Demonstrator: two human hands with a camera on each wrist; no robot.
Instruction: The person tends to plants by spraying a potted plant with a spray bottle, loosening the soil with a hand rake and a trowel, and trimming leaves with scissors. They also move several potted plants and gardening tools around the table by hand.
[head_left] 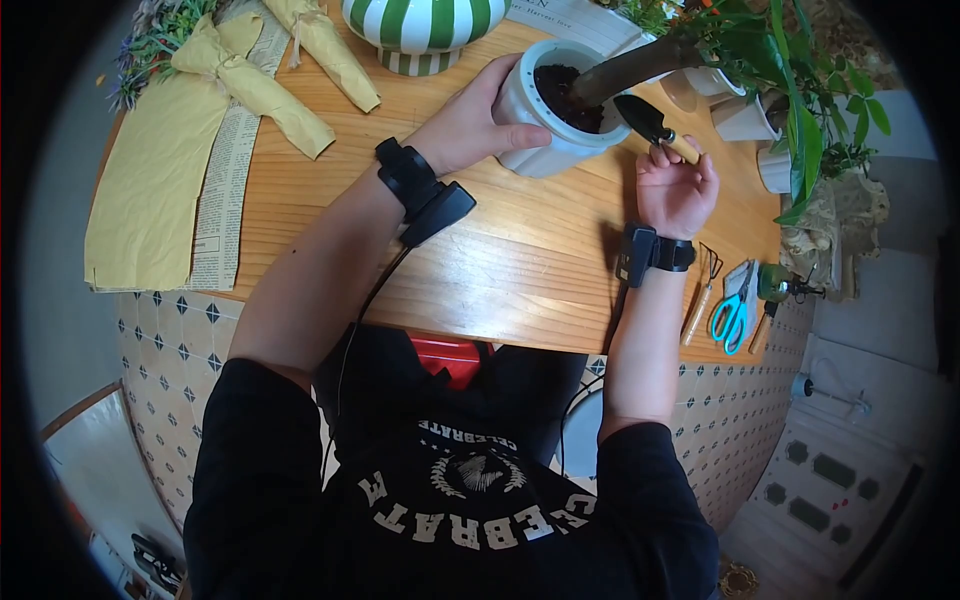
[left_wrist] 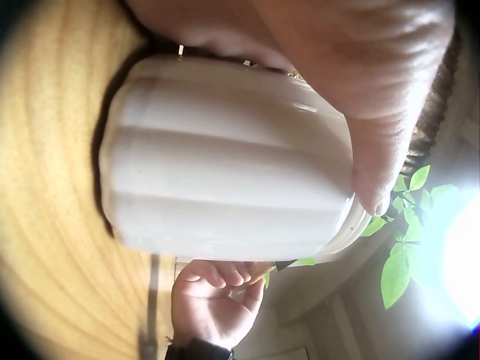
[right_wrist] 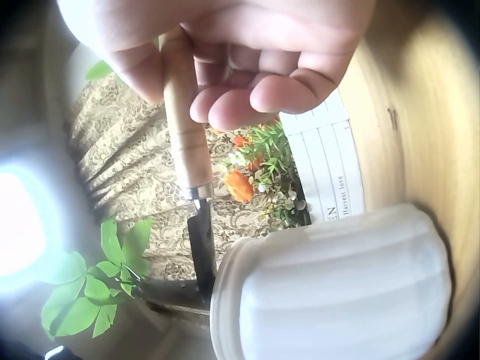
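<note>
A white ribbed flower pot [head_left: 543, 161] stands on the wooden table, holding dark soil [head_left: 552, 84] and a plant with a thick stem [head_left: 640, 68]. My left hand [head_left: 472, 122] grips the pot from its left side, the thumb lying over the rim and the other fingers partly hidden behind it. With my right hand [head_left: 676, 192] I hold a small trowel [right_wrist: 187, 135] by its wooden handle, palm turned up. Its dark blade [head_left: 641, 113] points toward the stem at the pot's right rim. In the right wrist view the blade overlaps the stem.
Right of my forearm lie a small hand rake [head_left: 697, 315] and turquoise-handled scissors [head_left: 733, 318]. Paper-wrapped bundles [head_left: 270, 100] and brown paper [head_left: 150, 190] cover the left side. Behind stand a green-striped pot [head_left: 425, 25] and, at right, smaller white pots [head_left: 745, 118].
</note>
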